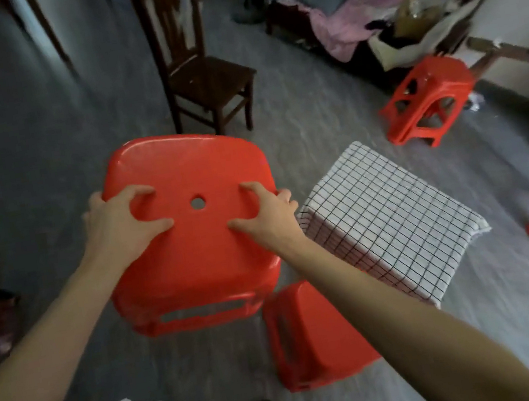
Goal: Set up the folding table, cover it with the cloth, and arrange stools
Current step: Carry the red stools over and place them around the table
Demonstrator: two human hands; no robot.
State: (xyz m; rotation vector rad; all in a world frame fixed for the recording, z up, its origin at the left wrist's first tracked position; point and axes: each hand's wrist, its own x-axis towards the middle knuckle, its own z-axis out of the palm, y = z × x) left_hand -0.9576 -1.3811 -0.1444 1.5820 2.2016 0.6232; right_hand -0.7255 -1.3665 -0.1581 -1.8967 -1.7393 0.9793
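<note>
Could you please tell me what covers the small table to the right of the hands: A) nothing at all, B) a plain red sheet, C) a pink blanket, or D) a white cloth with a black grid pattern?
D: the white cloth with a black grid pattern lies over the top of the small table and hangs down its sides.
</note>
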